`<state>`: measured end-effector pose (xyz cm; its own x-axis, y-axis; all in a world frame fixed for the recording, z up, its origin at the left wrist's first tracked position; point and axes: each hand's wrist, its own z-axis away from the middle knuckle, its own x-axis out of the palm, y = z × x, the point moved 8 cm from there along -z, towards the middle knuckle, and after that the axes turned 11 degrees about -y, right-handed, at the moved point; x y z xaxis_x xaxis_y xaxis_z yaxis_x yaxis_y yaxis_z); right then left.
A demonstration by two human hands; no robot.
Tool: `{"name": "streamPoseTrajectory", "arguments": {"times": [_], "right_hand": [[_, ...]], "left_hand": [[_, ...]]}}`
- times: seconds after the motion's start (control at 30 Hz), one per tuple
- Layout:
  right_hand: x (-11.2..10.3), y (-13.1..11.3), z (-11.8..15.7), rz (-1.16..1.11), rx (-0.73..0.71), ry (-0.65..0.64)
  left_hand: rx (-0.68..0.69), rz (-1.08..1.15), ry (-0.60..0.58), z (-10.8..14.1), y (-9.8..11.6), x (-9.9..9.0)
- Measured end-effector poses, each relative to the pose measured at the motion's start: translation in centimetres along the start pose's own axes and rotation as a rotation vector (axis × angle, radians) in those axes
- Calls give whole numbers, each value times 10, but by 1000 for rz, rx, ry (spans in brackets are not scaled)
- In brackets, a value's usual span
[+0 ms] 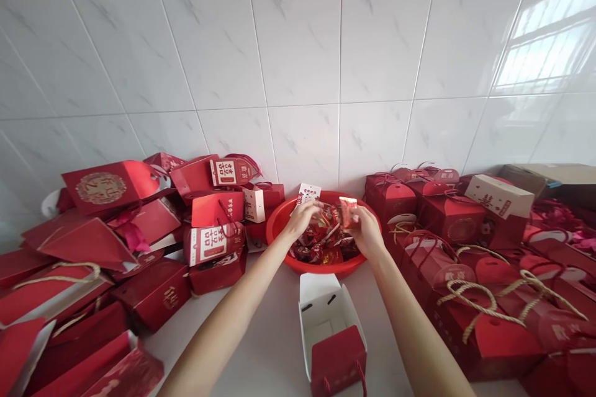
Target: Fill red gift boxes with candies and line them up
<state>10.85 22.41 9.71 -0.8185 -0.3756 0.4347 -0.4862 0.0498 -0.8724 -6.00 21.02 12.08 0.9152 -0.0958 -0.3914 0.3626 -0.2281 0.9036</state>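
A red plastic basin (278,223) stands near the tiled wall, filled with wrapped candies (326,239) in red and dark wrappers. Over its right side, my right hand (367,231) pinches a red candy packet (347,212) with a pale top edge. My left hand (305,218) reaches over the basin's left side, fingers bent toward the candies; whether it grips one is hard to make out. Between my forearms sits an open gift box (339,353), red outside and white inside, its flaps up and a red cord on the near side.
Red gift boxes (153,288) lie in a loose heap on the left. Closed red boxes (447,217) with rope or cord handles crowd the right. A brown cardboard box (554,177) is at the far right, and the tiled wall (302,43) bounds the back.
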Motion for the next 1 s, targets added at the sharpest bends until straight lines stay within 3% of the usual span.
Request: {"name": "streamPoseTrajectory", "arguments": {"times": [0.1, 0.2, 0.33, 0.5, 0.77, 1.0], "right_hand": [[-12, 3, -3, -45, 38, 87], [-10, 9, -2, -101, 141, 103], [-1, 8, 3, -174, 181, 85], [8, 2, 4, -205, 127, -15], [10, 6, 0, -251, 119, -120], [19, 7, 3, -381, 167, -218]], "left_hand": [[-106, -115, -84, -1, -16, 3], [-123, -156, -80, -3, -20, -1], [-61, -101, 16, -4, -12, -12], [39, -10, 119, -1, -4, -18], [215, 65, 240, 7, 9, -27], [388, 6, 73, 19, 41, -6]]}}
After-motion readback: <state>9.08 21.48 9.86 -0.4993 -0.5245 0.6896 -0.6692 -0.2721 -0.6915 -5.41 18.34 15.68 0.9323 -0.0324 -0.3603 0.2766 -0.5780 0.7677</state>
